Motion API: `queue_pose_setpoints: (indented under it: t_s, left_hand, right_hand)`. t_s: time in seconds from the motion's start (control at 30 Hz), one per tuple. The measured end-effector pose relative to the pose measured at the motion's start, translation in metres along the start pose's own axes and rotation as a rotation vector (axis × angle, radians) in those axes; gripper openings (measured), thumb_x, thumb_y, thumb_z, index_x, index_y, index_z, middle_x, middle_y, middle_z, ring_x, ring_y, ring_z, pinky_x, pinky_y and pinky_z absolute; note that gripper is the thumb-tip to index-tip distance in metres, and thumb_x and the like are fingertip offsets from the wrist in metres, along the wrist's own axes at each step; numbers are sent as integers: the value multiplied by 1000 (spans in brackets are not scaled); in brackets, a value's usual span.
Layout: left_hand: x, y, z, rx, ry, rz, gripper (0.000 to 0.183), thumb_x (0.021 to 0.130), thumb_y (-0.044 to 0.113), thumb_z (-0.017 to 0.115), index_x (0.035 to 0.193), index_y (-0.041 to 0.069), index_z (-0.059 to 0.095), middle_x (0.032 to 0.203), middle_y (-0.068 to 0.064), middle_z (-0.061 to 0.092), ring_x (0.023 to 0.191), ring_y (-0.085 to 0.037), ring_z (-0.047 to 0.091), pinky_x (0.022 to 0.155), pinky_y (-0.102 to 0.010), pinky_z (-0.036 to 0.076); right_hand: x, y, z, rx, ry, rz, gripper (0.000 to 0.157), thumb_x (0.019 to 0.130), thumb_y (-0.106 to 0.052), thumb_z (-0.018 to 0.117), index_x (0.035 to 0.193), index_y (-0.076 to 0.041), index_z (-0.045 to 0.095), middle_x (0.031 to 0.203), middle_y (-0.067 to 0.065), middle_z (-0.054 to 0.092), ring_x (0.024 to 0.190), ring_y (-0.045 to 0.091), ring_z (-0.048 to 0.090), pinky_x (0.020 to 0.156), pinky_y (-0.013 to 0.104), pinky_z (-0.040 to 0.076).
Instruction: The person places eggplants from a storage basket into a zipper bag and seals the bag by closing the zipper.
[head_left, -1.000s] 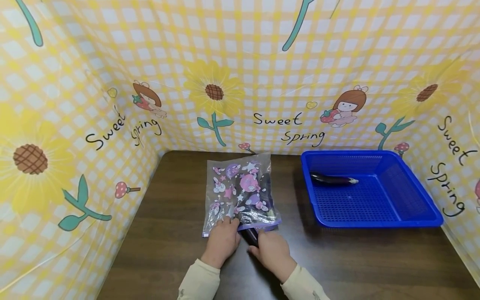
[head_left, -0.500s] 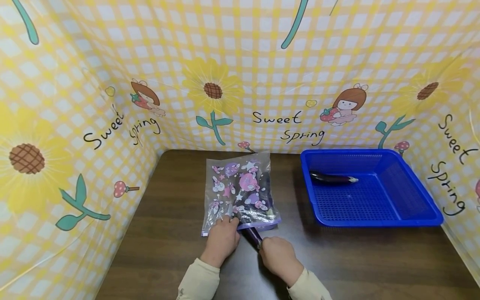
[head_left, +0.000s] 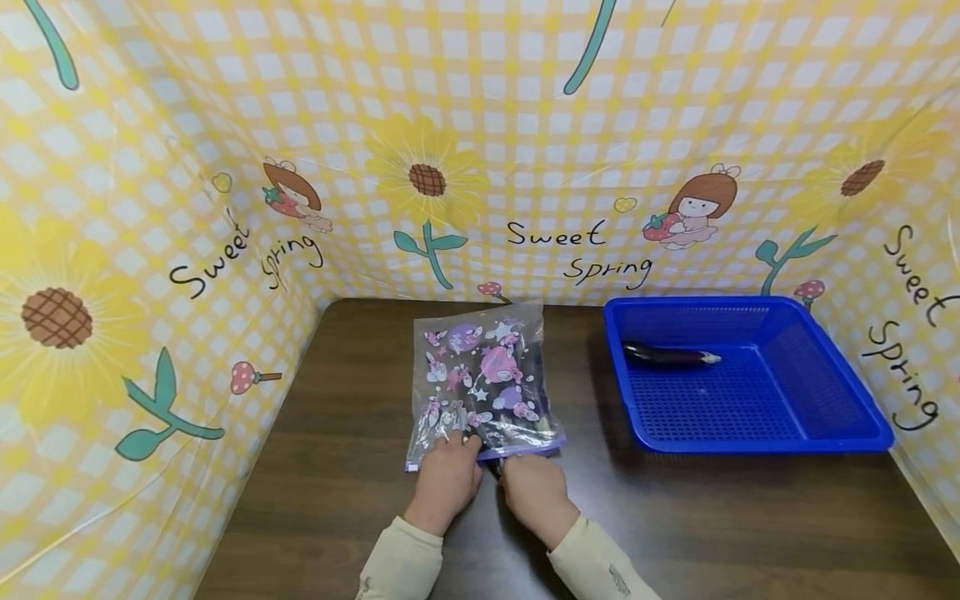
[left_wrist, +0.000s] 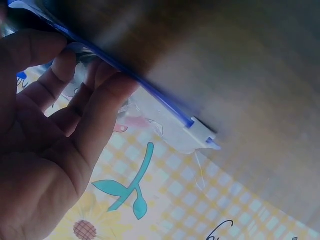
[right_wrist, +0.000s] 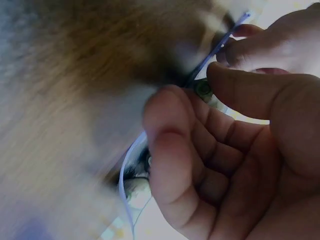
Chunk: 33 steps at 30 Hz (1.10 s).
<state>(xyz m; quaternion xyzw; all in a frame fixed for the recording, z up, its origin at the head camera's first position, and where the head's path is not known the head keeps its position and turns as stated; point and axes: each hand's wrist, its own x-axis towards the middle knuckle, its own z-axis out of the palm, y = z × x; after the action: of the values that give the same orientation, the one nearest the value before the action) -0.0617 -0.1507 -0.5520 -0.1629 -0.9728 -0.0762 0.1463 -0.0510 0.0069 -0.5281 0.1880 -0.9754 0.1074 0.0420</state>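
Observation:
A clear zip bag [head_left: 450, 358] printed with pink and purple cartoons lies flat, its purple-edged mouth toward me. My left hand [head_left: 446, 477] pinches the edge of that mouth, and the white slider [left_wrist: 201, 131] shows beyond its fingers in the left wrist view. At the opening, my right hand [head_left: 536, 493] grips the stem end of an eggplant [right_wrist: 204, 89], whose body is inside the bag. Another pale stem end [right_wrist: 137, 192] shows inside the mouth, below the right fingers in the right wrist view. Dark shapes fill the right part of the bag.
A blue plastic basket [head_left: 750, 446] stands at the right of the brown wooden table [head_left: 330, 500]. One eggplant [head_left: 667, 356] lies in it along the left side. Yellow checked cloth [head_left: 525, 167] with sunflowers walls the table at the back and sides.
My right hand first slid back along the eggplant to its stem end, then moved forward to the bag's mouth, and the eggplant went further in. My left hand kept its place.

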Motion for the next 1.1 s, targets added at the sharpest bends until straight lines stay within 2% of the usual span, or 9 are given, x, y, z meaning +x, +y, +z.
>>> queue_pose_setpoints:
  t_s: [0.23, 0.33, 0.5, 0.6, 0.83, 0.97, 1.03, 1.1]
  left_hand:
    - [0, 1, 3, 4, 6, 8, 19, 74, 10, 73, 89, 5, 63, 78, -15, 57, 63, -33, 57, 47, -45, 46]
    - [1, 1, 3, 17, -8, 3, 19, 75, 11, 74, 90, 5, 64, 80, -15, 58, 64, -33, 58, 47, -44, 47]
    - [2, 1, 0, 37, -38, -13, 20, 77, 14, 75, 92, 5, 64, 81, -16, 59, 66, -33, 59, 48, -45, 48]
    - [1, 1, -1, 38, -42, -15, 20, 77, 13, 75, 91, 5, 64, 81, -16, 59, 66, -34, 59, 49, -45, 49]
    - [1, 2, 0, 43, -33, -13, 19, 77, 12, 73, 91, 5, 64, 81, -16, 59, 66, -34, 59, 48, -45, 49]
    - [0, 2, 0, 40, -45, -14, 19, 77, 13, 73, 93, 5, 66, 82, -16, 59, 67, -34, 59, 49, -45, 49]
    - [0, 2, 1, 37, -55, -16, 19, 78, 13, 73, 93, 5, 66, 83, -16, 60, 67, -34, 59, 50, -45, 49]
    - [0, 1, 1, 37, -62, -19, 19, 78, 14, 73, 94, 5, 67, 83, -16, 60, 68, -33, 59, 51, -45, 49]
  right_hand:
    - [3, -3, 8, -53, 57, -29, 27, 79, -27, 82, 68, -10, 63, 62, 5, 61, 55, 25, 62, 44, 40, 47]
    - [-1, -3, 1, -40, 43, -31, 29, 77, -28, 84, 67, -11, 61, 60, 5, 60, 53, 25, 61, 43, 40, 46]
    - [-7, -3, -9, 42, -2, -49, 26, 78, -25, 83, 75, -11, 61, 63, 4, 59, 56, 26, 62, 45, 41, 46]
    - [-8, -3, -9, 72, -15, -60, 24, 79, -25, 82, 83, -10, 63, 66, 5, 60, 59, 26, 63, 46, 41, 47]
    - [-8, -3, -5, 60, -35, -112, 27, 79, -26, 82, 87, -10, 61, 62, 3, 56, 54, 24, 59, 44, 40, 45]
    - [-9, -5, -3, 52, -124, -90, 37, 79, -24, 79, 110, -7, 67, 64, 4, 58, 54, 24, 59, 44, 40, 45]
    - [-9, -6, -1, 52, -182, -65, 50, 79, -23, 77, 125, -7, 66, 65, 5, 59, 55, 24, 59, 45, 41, 46]
    - [-9, -7, -1, 52, -224, -44, 57, 80, -21, 75, 134, -8, 62, 65, 5, 59, 55, 23, 59, 46, 41, 46]
